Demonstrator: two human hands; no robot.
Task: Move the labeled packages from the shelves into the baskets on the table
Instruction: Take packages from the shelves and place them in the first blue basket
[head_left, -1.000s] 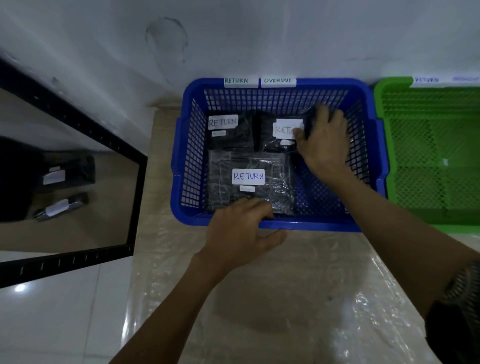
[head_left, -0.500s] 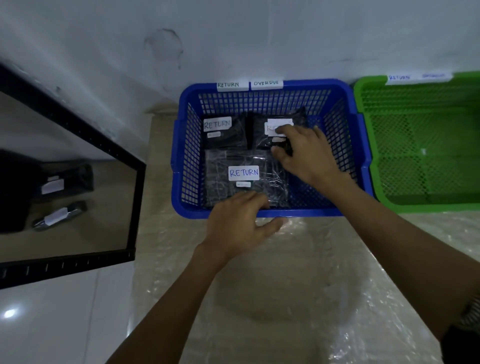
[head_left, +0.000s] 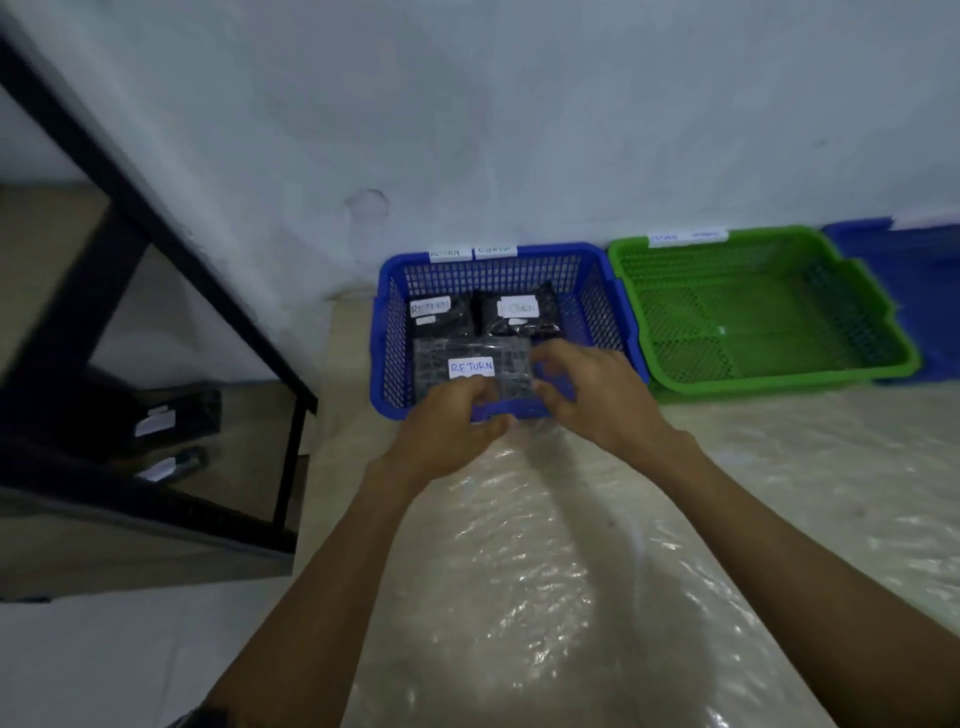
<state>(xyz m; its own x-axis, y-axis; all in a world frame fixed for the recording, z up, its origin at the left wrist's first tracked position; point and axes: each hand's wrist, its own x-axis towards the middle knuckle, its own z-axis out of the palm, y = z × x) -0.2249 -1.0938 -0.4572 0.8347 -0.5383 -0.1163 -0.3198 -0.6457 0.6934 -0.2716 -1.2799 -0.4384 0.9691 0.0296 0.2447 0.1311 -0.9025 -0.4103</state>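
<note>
At the near rim of the blue basket (head_left: 380, 364), both hands are working on the front package (head_left: 434, 358), the one lying flat with its "RETURN" label facing up.

- Left hand (head_left: 452, 428): fingers are curling over the near rim and touching the package's near edge just under the label. Cannot tell whether they are pinching it or only resting on it; the frame is blurring here.
- Right hand (head_left: 589, 395): fingers are curling in at the package's right edge. Grip is likewise not readable.
- Rear-left package (head_left: 444, 325) and rear-right package (head_left: 519, 325) are lying side by side behind the front one, both bearing white labels.
- Two paper tags (head_left: 472, 252) are sitting on the basket's back rim; the writing is too smeared to read.

Progress, as a judgement: three packages are sitting in the blue basket, so the task is looking partly done, and the hands seem to be settling the front one into place. All packages in view on the counter (head_left: 571, 545) are lying in that one basket; the green basket (head_left: 769, 383) beside it is showing only its mesh floor. On the black-framed shelf (head_left: 78, 291) to the left, two labeled packages are waiting, an upper shelf package (head_left: 179, 418) and a lower shelf package (head_left: 174, 464), so at least two transfers are remaining.
</note>
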